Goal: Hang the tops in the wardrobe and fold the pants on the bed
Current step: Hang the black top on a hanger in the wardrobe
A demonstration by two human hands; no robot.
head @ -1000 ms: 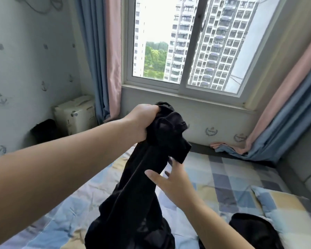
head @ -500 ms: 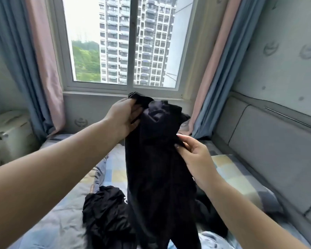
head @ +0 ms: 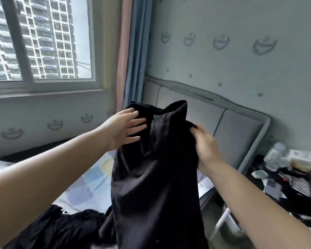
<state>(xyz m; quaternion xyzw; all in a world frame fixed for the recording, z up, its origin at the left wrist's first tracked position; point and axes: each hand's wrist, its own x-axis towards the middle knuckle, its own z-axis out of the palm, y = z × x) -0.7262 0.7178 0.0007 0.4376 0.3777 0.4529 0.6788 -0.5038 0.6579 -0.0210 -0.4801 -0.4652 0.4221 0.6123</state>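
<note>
A black garment [head: 156, 177] hangs in front of me above the bed [head: 86, 187], its upper edge raised and its lower part dropping out of view. My left hand [head: 126, 128] lies against the upper left edge with fingers stretched out, the fingertips sunk in the fabric. At the upper right edge, my right hand [head: 205, 146] grips the cloth with curled fingers. A heap of other black clothes [head: 61, 229] lies on the checked sheet at the lower left.
A grey padded headboard [head: 239, 133] stands behind the garment. To the right is a cluttered bedside table [head: 291, 178] with bottles and small items. A window [head: 43, 42] and pink-and-blue curtain [head: 133, 51] are on the left. No wardrobe is in view.
My view has swung right, from the window toward the headboard and bedside table. My left hand's fingers have straightened against the garment. My right hand now grips the garment's right edge, spreading the top.
</note>
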